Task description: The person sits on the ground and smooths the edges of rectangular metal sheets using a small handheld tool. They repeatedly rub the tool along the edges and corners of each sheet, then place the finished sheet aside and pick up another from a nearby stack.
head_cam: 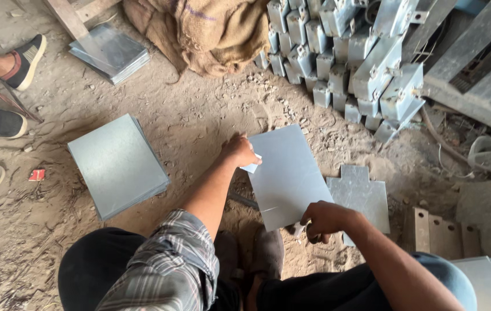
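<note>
Right hand [325,220] grip hides tool cutting metal sheet [286,175]; blade unseen.

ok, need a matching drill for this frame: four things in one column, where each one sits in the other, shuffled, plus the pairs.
Things
1. flat grey metal sheet
2. stack of square grey metal sheets
3. brown burlap sack
4. cross-shaped grey metal cutout

Places
A. heaped at the top, beside the pile of folded grey metal boxes
B. held at two edges by the left hand and the right hand
C. flat on the dirt just right of the held sheet
D. on the dirt to the left of the left forearm

Pairs: 1-B, 2-D, 3-A, 4-C
</note>
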